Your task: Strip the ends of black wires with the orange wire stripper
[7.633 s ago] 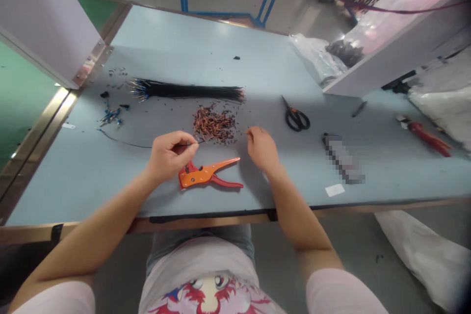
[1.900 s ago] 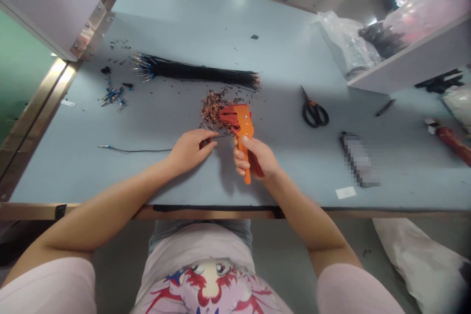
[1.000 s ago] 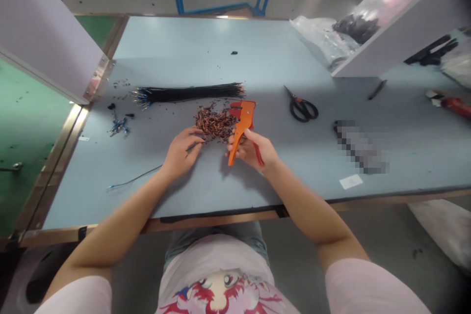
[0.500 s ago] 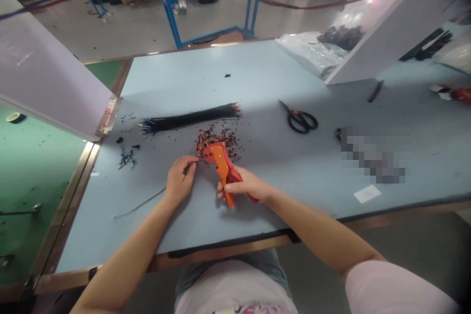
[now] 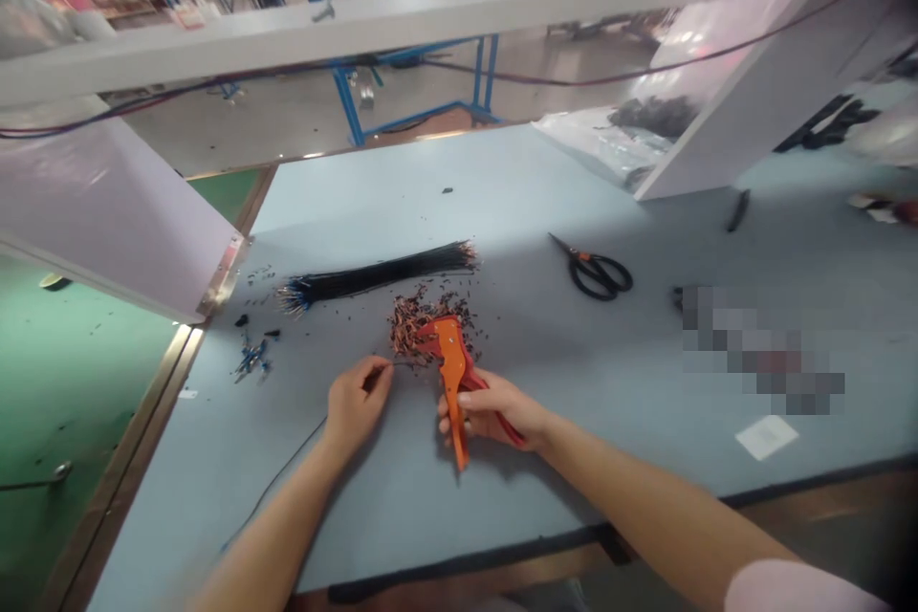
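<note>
the left hand (image 5: 360, 404) rests low over a smooth, pale blue counter (image 5: 502, 186), its grip drawn into a close pinch on a thin black wire (image 5: 283, 473). a short stretch of that wire pokes out past the fingertips toward the wire stripper (image 5: 453, 368), while the rest trails from beneath the hand in a slack, slender curve beside the left forearm, ending in a blurred bluish tip. the right hand (image 5: 506, 411) has its grip wrapped around the stripper's handles: a flat, tapering orange body and a slimmer red lever lying against the palm. the tool's blunt red head overlaps a loose pile of clippings (image 5: 407, 317), short coppery and black bits with a coarse, crumbly look; whether the wire's end touches the jaws cannot be told. just behind the pile lies a tight bundle of black wires (image 5: 383, 274), straight and sleek, fraying into silvery and blue tips at its left end and coppery ones at its right. left of the pile, blue-and-metal pieces (image 5: 251, 359) sit in a spiky little heap. right of the tool, well apart from it, rest scissors (image 5: 599, 274) with rounded black handle loops and a narrow pointed blade end. farther right are a pixelated object (image 5: 760, 354) and a flat white card (image 5: 767, 437), and crinkled clear plastic (image 5: 595, 142) slumps near the far edge.
</note>
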The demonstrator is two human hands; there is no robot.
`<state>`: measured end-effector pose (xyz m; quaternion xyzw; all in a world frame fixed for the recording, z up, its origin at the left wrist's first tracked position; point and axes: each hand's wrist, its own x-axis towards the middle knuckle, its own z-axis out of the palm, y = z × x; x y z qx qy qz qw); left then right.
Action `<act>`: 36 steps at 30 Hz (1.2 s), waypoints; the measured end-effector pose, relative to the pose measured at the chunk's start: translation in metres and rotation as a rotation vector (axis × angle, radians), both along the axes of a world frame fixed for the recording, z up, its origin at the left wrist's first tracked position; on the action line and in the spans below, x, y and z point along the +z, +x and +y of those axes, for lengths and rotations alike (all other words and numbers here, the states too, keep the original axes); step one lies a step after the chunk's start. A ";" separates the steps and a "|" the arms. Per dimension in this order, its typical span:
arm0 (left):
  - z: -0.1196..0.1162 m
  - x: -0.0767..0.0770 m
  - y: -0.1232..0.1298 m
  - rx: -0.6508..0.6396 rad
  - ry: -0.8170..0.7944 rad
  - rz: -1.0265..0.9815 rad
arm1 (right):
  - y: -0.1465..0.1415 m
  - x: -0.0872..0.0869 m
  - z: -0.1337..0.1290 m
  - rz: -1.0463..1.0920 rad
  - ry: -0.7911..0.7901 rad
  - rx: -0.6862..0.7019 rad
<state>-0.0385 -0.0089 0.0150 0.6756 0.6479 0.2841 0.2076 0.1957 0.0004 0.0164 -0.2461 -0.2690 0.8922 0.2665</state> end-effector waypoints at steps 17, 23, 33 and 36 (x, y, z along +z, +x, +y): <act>-0.003 0.000 0.003 -0.043 0.009 0.121 | -0.006 -0.005 -0.002 -0.029 0.030 -0.016; -0.001 -0.007 0.002 0.007 0.040 0.154 | -0.007 -0.004 -0.003 -0.049 0.054 -0.036; -0.006 -0.002 0.010 0.046 0.063 0.308 | -0.010 -0.006 -0.001 -0.067 0.104 0.000; -0.009 0.000 0.012 0.054 0.062 0.330 | -0.010 -0.007 0.000 -0.085 0.099 0.010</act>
